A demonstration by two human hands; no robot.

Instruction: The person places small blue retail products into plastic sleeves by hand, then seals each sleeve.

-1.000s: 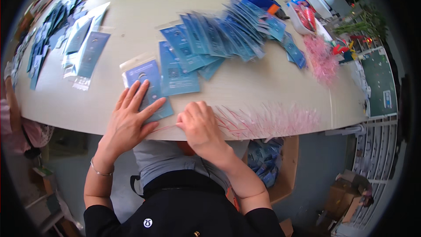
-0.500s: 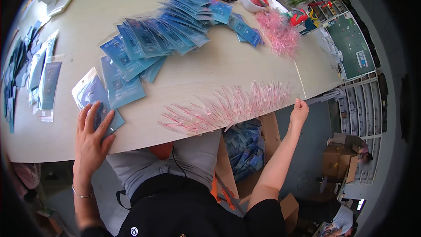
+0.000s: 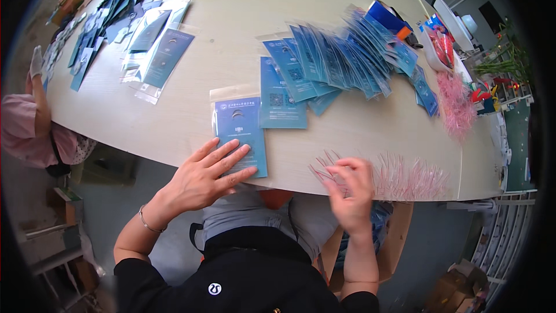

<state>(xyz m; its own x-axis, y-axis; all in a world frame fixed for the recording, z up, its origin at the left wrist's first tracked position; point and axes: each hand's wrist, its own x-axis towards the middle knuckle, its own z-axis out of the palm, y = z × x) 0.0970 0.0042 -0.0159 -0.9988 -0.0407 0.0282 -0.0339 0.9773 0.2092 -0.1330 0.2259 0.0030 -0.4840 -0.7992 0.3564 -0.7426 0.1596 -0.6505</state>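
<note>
My left hand (image 3: 205, 177) lies flat, fingers spread, on the lower part of a blue printed card in a clear plastic sleeve (image 3: 238, 113) near the table's front edge. To the right, my right hand (image 3: 353, 188) is over the left end of a row of clear plastic pieces with thin red strands (image 3: 408, 177). It is slightly blurred; its fingers are bent, with thumb and forefinger apart and nothing visible between them. A second sleeved card (image 3: 282, 107) touches the first one's right side. Beyond it, a fanned pile of similar cards (image 3: 341, 61) stretches toward the back right.
Left on the table are longer clear-sleeved cards (image 3: 168, 58) and a heap of dark cards (image 3: 107, 20). Pink shredded filler (image 3: 456, 101) lies at right, by a tub of red packets (image 3: 441, 46). An open carton (image 3: 399, 232) stands below the edge. Another person's pink sleeve (image 3: 26, 124) is at left.
The view has swung left, so the table's things sit further right. My right hand has gone from a pinch at the strand row's right end to its left end. My left hand stays on the card.
</note>
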